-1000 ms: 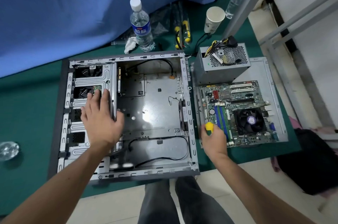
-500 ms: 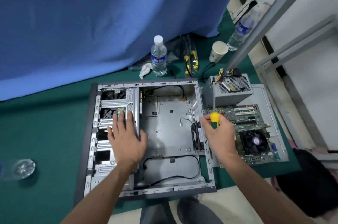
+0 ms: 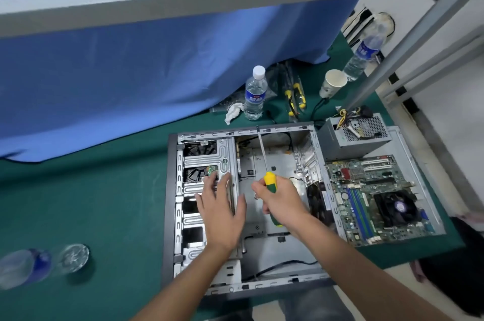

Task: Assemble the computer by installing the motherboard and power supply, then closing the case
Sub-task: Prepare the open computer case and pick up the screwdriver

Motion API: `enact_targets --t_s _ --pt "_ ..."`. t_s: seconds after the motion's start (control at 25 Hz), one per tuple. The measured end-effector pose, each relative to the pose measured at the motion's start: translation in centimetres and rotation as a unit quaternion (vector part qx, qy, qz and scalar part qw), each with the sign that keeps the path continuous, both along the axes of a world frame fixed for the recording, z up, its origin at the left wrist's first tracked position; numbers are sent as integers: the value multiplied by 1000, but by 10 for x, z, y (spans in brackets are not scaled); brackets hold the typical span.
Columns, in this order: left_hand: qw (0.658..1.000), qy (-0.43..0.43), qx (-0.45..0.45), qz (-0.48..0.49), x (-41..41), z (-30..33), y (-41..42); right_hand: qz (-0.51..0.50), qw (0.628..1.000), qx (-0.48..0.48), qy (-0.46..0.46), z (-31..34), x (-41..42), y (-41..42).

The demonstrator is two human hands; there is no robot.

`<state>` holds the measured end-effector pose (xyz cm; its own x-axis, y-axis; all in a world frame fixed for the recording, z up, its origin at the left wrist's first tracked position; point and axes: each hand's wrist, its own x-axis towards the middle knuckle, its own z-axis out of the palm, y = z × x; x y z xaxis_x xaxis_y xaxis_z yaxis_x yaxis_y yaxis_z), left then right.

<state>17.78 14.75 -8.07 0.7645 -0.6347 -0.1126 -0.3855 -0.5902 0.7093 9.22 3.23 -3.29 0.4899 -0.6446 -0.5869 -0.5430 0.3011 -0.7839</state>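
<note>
The right hand (image 3: 281,197), gripping the screwdriver (image 3: 269,182), now sits over the open case (image 3: 275,218), moved in from its 3 o'clock edge. Left hand (image 3: 222,212) stays flat, fingers straight, on the drive cage (image 3: 207,155). Motherboard (image 3: 377,197) and power supply (image 3: 353,137) lie at the case's 3 o'clock.

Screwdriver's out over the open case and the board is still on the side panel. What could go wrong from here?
1. The right hand grips the screwdriver with its shaft over the case; a slip might scratch the tray or snag the loose cable.
2. The left hand rests on the drive cage, near sheet-metal edges that might cut.
3. The motherboard and power supply lie near the table edge; a knock might send them off.
</note>
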Motion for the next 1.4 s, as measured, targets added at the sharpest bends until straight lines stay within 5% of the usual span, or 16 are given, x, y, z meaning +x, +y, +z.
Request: enact_targets --t_s 0.12,0.2,0.28,0.68,0.76,0.84,1.0,1.16,1.4 --pt "991 -9 -55 -119 9 11 9 30 999 27 -18 -1 3 2" --pt "978 95 -85 -167 12 22 10 43 997 56 -35 1 1 -1" --pt "960 198 -124 -157 15 35 11 55 994 81 -55 7 -1 -3" --pt "947 228 -176 -139 31 50 -1 28 984 144 -105 22 -11 1" --pt "943 252 -183 -115 33 47 0 51 991 100 -73 25 -14 -2" --pt "940 277 -186 -75 38 45 2 120 991 -47 32 26 -19 -7" --pt "937 292 -186 -52 57 43 5 293 877 -315 215 31 -26 -14" --pt "930 304 -204 -25 70 48 4 352 824 -365 251 34 -27 -19" --pt "923 315 -218 -26 81 49 6 372 803 -382 265 37 -24 -24"
